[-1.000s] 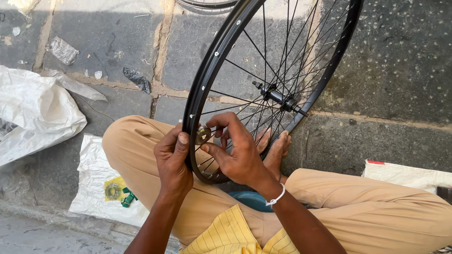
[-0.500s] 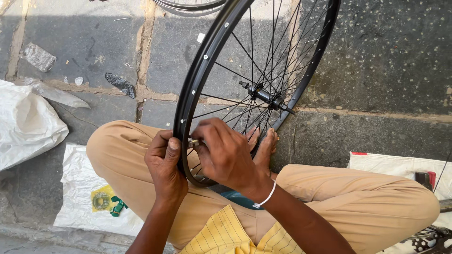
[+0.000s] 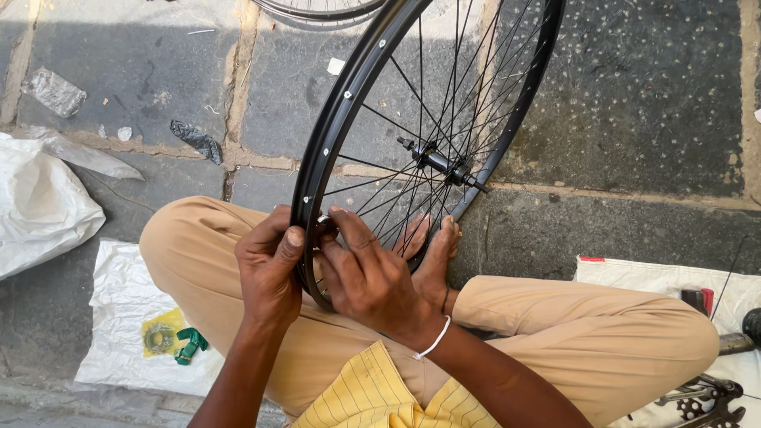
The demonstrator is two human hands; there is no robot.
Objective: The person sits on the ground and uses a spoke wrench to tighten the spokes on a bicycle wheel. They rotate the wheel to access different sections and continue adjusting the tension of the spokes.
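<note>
Black wheel rim [image 3: 341, 119] is held upright, axle [image 3: 437, 161] roughly level; left hand [image 3: 268, 273] grips the rim, right hand [image 3: 372, 277] pinches inside.

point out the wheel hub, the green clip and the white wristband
wheel hub [image 3: 438, 161], head view, middle of the axle body
green clip [image 3: 190, 345], head view, centre of the clip
white wristband [image 3: 435, 339], head view, band across the wrist

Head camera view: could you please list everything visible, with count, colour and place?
Bicycle wheel: one, black rim and spokes, upright on the lap.
Hub: one, dark, wheel centre.
Second rim: one, partly seen, top edge.
Plastic sheet: one, white, left of knee.
Green clip: one, on that sheet.
White bag: one, far left.
Stone paving: grey.
Left hand: gripping rim.
Right hand: fingers at rim's inner side.
</note>
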